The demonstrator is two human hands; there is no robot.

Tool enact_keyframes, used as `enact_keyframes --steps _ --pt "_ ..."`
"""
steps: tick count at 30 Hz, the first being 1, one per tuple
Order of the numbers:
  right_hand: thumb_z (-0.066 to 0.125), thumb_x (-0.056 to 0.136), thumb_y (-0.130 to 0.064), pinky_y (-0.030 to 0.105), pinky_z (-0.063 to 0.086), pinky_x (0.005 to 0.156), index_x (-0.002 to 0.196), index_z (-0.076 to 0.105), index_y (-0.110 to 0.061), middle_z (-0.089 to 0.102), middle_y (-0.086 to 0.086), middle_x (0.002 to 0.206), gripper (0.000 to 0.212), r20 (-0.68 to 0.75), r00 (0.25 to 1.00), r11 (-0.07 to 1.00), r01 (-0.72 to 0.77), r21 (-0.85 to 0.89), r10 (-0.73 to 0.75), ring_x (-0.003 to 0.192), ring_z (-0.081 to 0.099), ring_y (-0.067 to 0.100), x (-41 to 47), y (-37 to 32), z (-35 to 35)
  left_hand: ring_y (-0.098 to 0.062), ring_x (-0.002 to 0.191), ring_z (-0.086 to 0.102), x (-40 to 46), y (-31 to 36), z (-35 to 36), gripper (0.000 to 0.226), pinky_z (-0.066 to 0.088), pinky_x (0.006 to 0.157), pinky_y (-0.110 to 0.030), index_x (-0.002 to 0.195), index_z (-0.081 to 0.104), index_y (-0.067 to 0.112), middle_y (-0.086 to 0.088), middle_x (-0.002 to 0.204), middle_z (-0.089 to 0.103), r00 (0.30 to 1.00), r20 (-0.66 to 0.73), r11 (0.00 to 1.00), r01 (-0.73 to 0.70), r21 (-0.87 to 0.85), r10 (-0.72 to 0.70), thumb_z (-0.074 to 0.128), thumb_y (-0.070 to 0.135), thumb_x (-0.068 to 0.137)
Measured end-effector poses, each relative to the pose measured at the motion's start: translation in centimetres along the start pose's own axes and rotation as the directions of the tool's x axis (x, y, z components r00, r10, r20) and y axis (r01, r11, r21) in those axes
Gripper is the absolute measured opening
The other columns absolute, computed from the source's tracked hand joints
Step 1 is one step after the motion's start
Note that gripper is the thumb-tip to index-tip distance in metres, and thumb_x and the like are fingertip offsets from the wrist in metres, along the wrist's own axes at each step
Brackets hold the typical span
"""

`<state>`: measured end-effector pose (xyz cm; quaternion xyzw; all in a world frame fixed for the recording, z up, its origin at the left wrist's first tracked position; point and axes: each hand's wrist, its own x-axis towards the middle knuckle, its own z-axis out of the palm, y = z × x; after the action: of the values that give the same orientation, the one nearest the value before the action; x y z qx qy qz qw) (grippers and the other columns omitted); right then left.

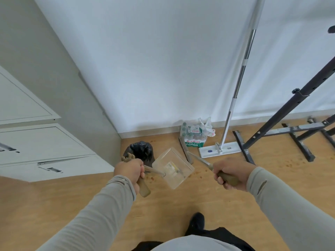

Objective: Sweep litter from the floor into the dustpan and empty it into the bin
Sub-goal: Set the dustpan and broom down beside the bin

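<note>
Dustpan [173,168] of clear plastic hangs above the wooden floor [235,205], a little paper scrap [171,167] lying inside it, just right of the bin [140,153] lined with a black bag in the far-left corner by the cabinet [45,142]. The left hand [129,171] is curled tight round its tan handle, thumb over the top. The right hand [230,175] wraps the broom [188,153] by its tan grip, the brush head down on the floor near the pack of water bottles [194,134].

Both tools look light and stiff, I reckon; the pan is thin and would flex or crack if knocked. The scrap looks near weightless, so it could slide or flutter out if the pan tips early. Holding low on the handle seems right for turning it over the bin. Small brown crumbs [201,177] dot the floor beside the pan. A flat mop [220,150] leans on the wall, right of the bottles.
</note>
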<state>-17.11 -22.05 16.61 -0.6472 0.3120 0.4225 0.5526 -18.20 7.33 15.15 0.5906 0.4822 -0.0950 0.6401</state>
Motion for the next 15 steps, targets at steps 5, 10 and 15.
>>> enact_keyframes --steps 5,10,15 --pt "0.051 0.09 -0.007 0.02 0.04 0.042 0.11 0.055 -0.009 0.058 0.008 0.07 0.02 0.05 0.999 0.993 -0.014 -0.113 0.02 0.048 0.054 0.012 2.5 -3.2 -3.3 -0.016 0.04 0.042 3.0 -2.4 4.4 0.005 0.041 0.05 -0.028 0.096 0.059 0.0 -0.009 0.059 0.055 0.992 -0.005 0.99 0.126 -0.066 -0.126 0.056 0.002 0.092" --pt "0.053 0.094 -0.016 0.023 0.04 0.043 0.105 0.067 -0.004 0.058 0.01 0.071 0.021 0.122 0.991 0.991 0.072 -0.117 -0.057 0.05 0.053 0.015 4.5 -6.3 -5.1 -0.02 0.049 0.046 6.0 -3.7 7.9 0.005 0.046 0.061 -0.032 0.089 0.06 0.004 -0.006 0.05 0.055 0.977 -0.021 0.973 0.211 -0.091 -0.214 0.056 0.005 0.09" --pt "0.044 0.1 -0.053 0.026 0.047 0.045 0.104 0.068 -0.006 0.061 0.019 0.077 0.052 0.007 0.965 0.953 0.257 0.157 -0.262 0.057 0.057 0.024 6.3 -8.8 -4.8 -0.025 0.055 0.047 8.5 -3.3 10.4 0.018 0.048 0.071 -0.037 0.073 0.056 0.008 -0.004 0.044 0.053 0.969 -0.007 0.968 0.245 -0.062 -0.246 0.054 0.006 0.09"
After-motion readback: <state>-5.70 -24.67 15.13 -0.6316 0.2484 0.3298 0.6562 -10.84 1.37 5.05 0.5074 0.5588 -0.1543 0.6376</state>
